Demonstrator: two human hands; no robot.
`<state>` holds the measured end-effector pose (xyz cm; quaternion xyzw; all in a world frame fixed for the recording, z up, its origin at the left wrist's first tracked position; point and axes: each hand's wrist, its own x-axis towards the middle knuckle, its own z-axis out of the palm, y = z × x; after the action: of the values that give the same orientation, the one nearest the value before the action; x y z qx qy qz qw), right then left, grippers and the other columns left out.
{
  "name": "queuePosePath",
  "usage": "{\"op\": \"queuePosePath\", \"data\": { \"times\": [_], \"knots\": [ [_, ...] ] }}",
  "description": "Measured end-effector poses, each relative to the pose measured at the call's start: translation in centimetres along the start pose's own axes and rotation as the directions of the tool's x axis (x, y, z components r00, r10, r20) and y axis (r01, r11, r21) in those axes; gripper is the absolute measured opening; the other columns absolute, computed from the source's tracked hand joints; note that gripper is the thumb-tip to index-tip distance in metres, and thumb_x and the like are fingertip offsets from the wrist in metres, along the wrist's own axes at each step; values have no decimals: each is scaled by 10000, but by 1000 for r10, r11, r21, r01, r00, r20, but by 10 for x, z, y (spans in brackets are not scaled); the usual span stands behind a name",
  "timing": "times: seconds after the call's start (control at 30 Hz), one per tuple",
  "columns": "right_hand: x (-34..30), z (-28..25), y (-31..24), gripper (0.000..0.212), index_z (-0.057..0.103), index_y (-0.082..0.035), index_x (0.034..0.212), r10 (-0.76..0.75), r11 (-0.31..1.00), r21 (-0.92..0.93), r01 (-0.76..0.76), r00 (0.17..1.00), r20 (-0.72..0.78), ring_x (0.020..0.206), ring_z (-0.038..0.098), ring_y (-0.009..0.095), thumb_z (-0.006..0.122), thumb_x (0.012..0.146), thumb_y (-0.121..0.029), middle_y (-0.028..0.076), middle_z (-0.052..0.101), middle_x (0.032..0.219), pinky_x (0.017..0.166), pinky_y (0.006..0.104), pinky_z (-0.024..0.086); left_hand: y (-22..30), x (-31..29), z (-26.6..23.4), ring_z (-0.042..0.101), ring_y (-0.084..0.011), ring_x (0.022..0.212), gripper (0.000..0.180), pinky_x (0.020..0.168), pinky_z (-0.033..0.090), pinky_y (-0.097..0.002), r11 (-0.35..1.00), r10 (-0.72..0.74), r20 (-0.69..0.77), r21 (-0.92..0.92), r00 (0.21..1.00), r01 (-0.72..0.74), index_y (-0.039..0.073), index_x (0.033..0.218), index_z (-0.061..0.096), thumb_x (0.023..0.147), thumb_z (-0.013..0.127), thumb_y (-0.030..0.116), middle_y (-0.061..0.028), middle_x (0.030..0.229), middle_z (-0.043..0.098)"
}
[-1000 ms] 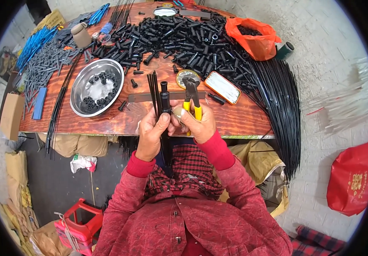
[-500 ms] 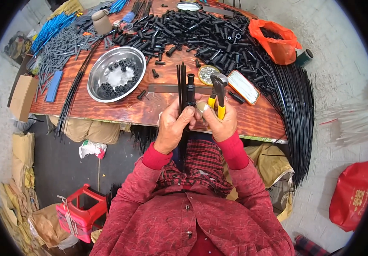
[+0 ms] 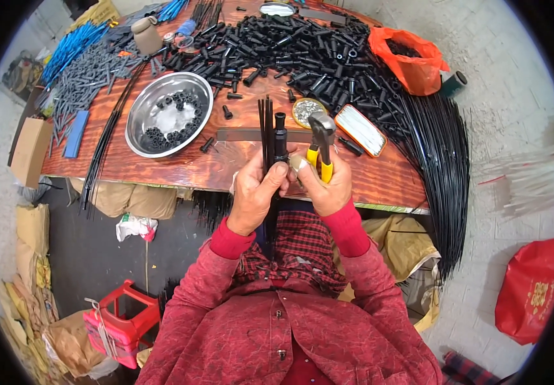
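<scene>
My left hand [image 3: 251, 196] is closed around a bundle of thin black rods [image 3: 265, 125] and an upright, stepped black plastic tube piece [image 3: 281, 138]. The rods run down below the hand toward my lap. Curled around yellow-handled pliers [image 3: 321, 138], my right hand [image 3: 333, 191] has the dark metal head pointing up and away. Its thumb, with a pale covering at the tip, is close beside the tube piece. Whether those fingertips also pinch something small cannot be made out. Both hands are at the near edge of the wooden table [image 3: 181, 168].
Black tube pieces [image 3: 315, 51] are heaped across the table's back. A steel bowl [image 3: 133, 138] with small black rings stands left. Beyond my right hand are a round tin [image 3: 309, 113] and a tray of white sticks [image 3: 360, 130]. Long black rods [image 3: 441, 167] overhang the right edge.
The whole view has shifted slightly, so the table's things appear a little further left. Both hands keep their grips, and little else differs.
</scene>
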<state>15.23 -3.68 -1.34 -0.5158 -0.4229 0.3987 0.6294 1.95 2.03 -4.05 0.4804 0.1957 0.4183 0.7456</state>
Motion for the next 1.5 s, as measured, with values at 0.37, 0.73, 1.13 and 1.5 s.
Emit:
{"op": "queuePosePath", "data": {
  "times": [0.37,0.73,1.13,1.5],
  "knots": [
    [4,-3,2,173,608,16,1022,-176,860,-482,169,984,30,675,591,87,616,885,-89,28,636,800,614,236,473,-1,0,5,477,-33,655,346,583,403,-183,992,75,-57,109,996,-68,7,1226,557,954,574,221,21,817,571],
    [-7,-45,-23,284,547,-16,1126,364,895,-390,-216,861,357,626,520,69,507,989,-261,5,569,799,554,210,444,-2,6,-8,440,-65,635,527,559,382,-207,998,53,51,-27,997,-52,-48,1314,442,963,551,329,-5,767,514],
    [9,-63,-51,179,527,0,1103,415,695,-718,31,798,437,681,602,128,522,937,-67,61,626,838,630,286,495,-6,7,-3,451,-69,620,414,557,387,-214,995,28,42,97,999,-32,-16,1236,499,971,546,298,-13,739,517],
    [16,-67,-53,163,542,6,1037,509,819,-530,-218,702,499,679,641,136,482,955,-122,77,650,874,639,290,525,-8,6,1,460,-63,594,328,541,393,-208,982,48,3,181,999,-48,-7,1170,520,981,522,262,-16,731,547]
  ]
}}
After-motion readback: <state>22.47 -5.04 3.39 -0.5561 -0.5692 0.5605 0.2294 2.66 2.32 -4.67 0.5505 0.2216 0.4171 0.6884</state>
